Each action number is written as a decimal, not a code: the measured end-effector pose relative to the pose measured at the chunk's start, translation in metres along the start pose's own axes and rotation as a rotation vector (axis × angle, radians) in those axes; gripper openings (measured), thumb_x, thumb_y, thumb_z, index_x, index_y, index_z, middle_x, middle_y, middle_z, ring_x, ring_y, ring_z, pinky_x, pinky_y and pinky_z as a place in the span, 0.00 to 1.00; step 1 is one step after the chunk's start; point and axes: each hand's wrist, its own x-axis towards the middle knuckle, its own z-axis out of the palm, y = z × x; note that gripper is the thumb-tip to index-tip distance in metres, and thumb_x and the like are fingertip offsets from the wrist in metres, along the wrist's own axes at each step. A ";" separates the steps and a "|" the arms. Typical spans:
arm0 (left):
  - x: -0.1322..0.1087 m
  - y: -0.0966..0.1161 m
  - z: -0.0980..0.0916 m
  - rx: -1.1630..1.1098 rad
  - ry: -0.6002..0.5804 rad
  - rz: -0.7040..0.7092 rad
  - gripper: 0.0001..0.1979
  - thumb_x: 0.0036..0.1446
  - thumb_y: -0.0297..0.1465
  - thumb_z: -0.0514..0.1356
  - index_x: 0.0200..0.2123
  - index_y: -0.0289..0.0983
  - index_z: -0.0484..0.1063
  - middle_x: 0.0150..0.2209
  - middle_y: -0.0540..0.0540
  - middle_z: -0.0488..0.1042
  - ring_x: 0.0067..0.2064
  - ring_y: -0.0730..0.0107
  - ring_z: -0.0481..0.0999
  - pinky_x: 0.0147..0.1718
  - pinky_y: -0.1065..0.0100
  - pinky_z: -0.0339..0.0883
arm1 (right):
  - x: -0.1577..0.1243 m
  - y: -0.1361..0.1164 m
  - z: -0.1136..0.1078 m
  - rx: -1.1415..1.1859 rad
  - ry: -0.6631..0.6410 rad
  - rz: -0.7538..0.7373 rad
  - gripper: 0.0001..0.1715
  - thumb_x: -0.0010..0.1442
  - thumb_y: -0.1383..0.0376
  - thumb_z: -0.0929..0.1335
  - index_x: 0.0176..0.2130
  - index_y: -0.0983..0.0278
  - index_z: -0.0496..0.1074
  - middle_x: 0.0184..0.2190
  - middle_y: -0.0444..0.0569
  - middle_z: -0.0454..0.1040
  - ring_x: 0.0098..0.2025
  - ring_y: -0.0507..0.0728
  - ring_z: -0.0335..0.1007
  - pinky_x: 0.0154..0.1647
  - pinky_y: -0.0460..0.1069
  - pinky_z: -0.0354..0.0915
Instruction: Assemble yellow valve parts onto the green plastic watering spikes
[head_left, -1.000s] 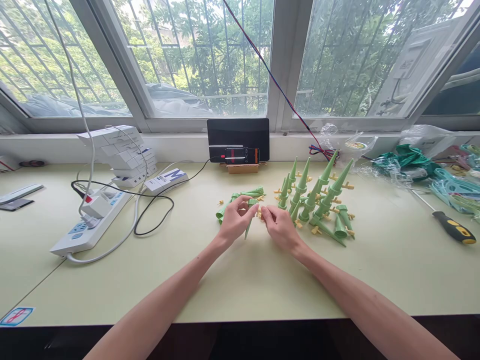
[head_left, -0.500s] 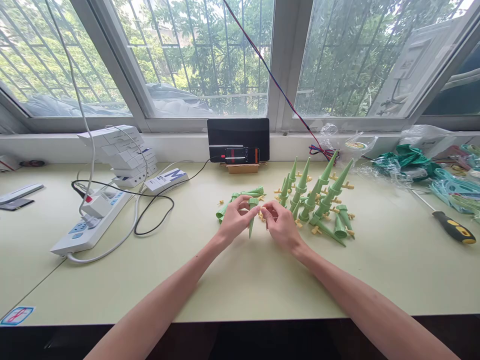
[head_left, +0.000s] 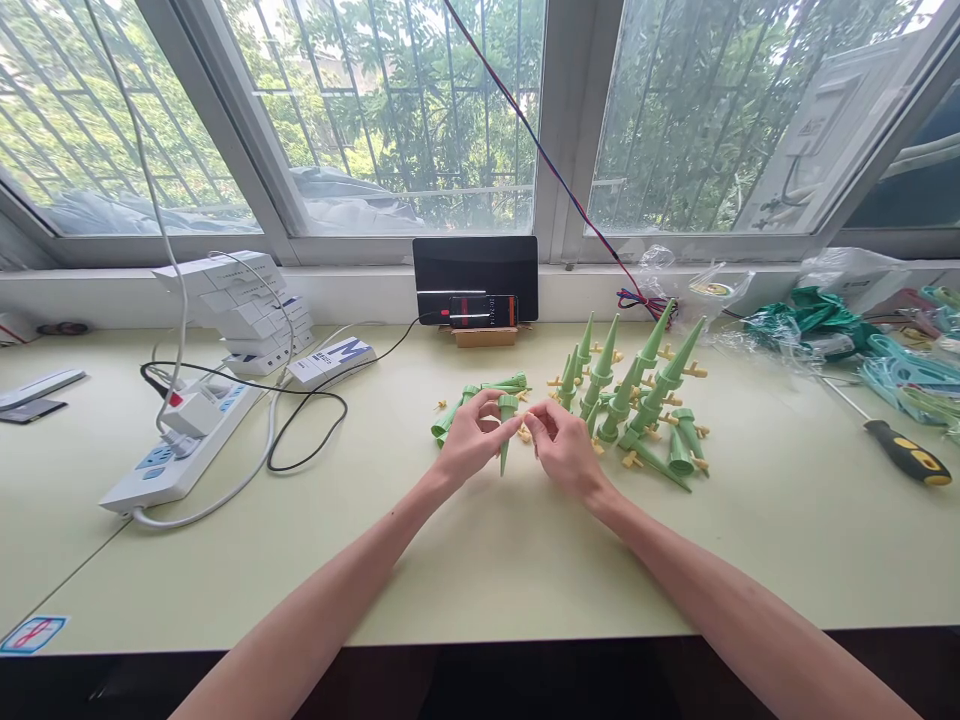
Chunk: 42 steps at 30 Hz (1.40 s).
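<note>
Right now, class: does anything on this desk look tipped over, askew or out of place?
Yes. Beside the upright green spikes, toppled spikes lie at that group's near edge, and a heap of spikes lies flat behind the left hand.

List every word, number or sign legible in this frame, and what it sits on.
"M": large blue letter on the flat white box.
Phone screen: digits, too blurred to read.
Corner sticker: red sign, no legible words.
Stacked white boxes: print too small.
</note>
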 end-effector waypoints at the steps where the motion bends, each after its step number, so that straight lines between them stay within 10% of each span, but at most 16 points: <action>1: 0.000 0.000 0.000 0.005 -0.002 0.011 0.21 0.50 0.44 0.67 0.43 0.41 0.69 0.30 0.50 0.69 0.20 0.79 0.63 0.15 0.74 0.54 | 0.000 0.000 0.000 -0.006 0.002 0.004 0.16 0.65 0.53 0.63 0.32 0.61 0.67 0.22 0.43 0.67 0.22 0.53 0.60 0.24 0.48 0.58; 42: -0.003 -0.003 0.001 0.277 0.005 0.205 0.17 0.57 0.41 0.62 0.48 0.42 0.68 0.36 0.49 0.68 0.19 0.83 0.63 0.19 0.74 0.57 | 0.004 0.003 0.000 0.074 -0.032 0.119 0.28 0.66 0.50 0.60 0.21 0.61 0.55 0.14 0.40 0.55 0.17 0.49 0.50 0.19 0.48 0.48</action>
